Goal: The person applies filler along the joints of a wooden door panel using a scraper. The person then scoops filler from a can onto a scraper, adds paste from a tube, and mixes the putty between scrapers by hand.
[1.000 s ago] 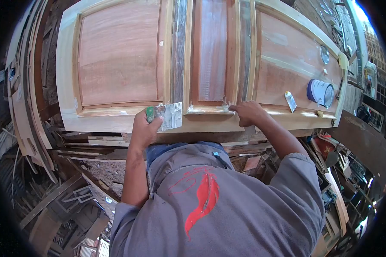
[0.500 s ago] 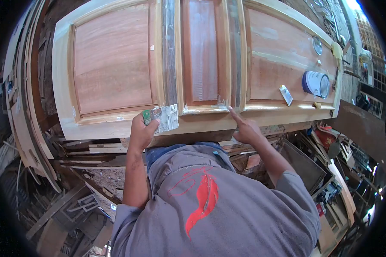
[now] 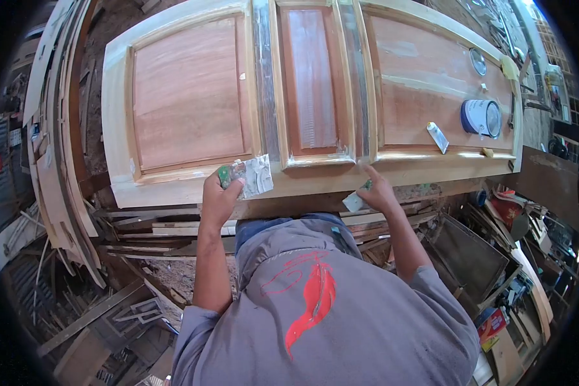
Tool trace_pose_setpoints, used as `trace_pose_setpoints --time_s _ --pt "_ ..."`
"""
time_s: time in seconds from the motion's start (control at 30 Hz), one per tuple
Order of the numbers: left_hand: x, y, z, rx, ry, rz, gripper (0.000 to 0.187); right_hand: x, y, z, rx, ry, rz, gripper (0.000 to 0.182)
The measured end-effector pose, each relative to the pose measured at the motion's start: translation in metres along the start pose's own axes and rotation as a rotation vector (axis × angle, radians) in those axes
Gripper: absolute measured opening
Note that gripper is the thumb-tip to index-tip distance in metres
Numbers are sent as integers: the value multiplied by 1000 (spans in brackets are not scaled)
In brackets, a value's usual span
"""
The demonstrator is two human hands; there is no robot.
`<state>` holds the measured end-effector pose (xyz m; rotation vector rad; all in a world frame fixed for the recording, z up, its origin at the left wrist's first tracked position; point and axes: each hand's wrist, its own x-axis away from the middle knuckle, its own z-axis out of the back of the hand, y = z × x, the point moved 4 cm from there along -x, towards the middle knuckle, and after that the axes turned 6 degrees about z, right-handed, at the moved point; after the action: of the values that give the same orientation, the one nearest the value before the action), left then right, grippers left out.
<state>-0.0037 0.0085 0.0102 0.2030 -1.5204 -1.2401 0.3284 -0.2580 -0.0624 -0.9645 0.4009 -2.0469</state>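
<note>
We identify the door lying before us. On its right panel we locate the can, with the tube to its left and the lid beyond it. At the near edge, our left hand is left of our right hand. Long boards are left of the door.

Left edge: long timber boards, side by side. Lower left: jumbled wood offcuts. Right: dark framed panel, tilted among scrap wood; brown sheet farther right. Lower right: red-and-yellow packet, print illegible. Upper right: lattice, detail unclear.
</note>
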Motion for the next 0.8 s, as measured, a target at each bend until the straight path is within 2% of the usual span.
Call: trace_pose_setpoints --time_s 0.1,0.2,0.3,0.37,0.47,0.6,0.63,0.8 --pt "14 1 12 23 67 41 26 -1 6 -13 15 45 111 87" --pt "23 -5 26 101 137 -4 24 5 0 -15 -185 -20 50 82" --pt "37 -14 51 197 221 -67 25 6 -3 -23 -162 118 114 76" --pt "48 -19 71 319 278 -91 27 2 -6 -23 -125 106 132 75" --pt "65 -27 104 262 432 -165 29 -6 -30 -23 -88 123 149 78" --pt "85 -41 134 313 582 -122 29 -18 -93 -24 -84 141 253 81" --pt "90 -42 138 275 650 -110 33 -22 -106 -28 -93 120 275 81" --pt "106 -47 152 268 737 -149 28 -48 -158 -54 -114 -63 332 82"
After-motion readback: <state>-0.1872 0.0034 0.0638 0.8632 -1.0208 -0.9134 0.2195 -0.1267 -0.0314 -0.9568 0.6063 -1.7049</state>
